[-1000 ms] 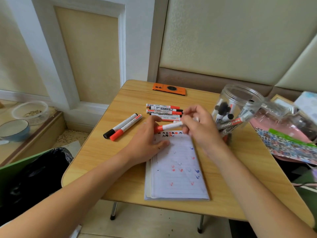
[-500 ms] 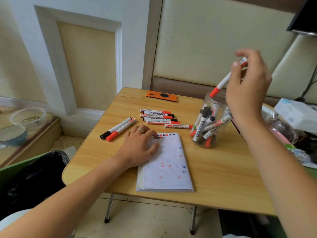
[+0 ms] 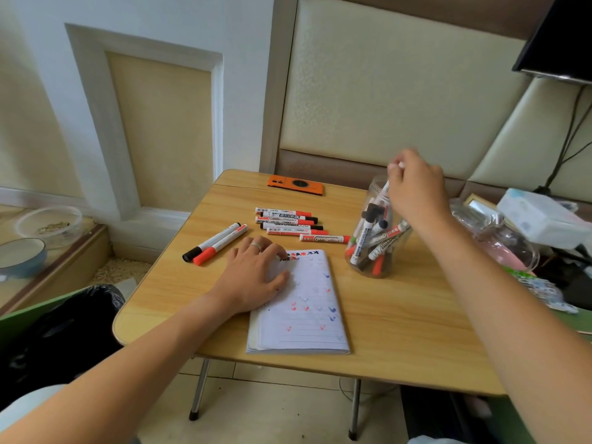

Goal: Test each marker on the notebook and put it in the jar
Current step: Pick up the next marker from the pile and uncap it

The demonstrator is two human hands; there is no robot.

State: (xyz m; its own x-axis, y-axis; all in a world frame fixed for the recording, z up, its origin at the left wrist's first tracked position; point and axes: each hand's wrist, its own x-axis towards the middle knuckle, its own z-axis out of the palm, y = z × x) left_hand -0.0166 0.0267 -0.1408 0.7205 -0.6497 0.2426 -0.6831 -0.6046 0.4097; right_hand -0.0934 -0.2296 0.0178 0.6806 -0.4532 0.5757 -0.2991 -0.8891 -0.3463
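Right hand over the jar near the table's right edge, fingers pinching a marker; left hand flat, fingers relaxed, on the notebook.

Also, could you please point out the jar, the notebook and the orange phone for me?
jar [image 3: 389,267]: head view, clear lower wall.
notebook [image 3: 304,334]: head view, bare lined page.
orange phone [image 3: 278,182]: head view, left end of its back.

a white marker is standing tilted in the mouth of the clear jar crowded with markers; the lined notebook is lying open nearby.
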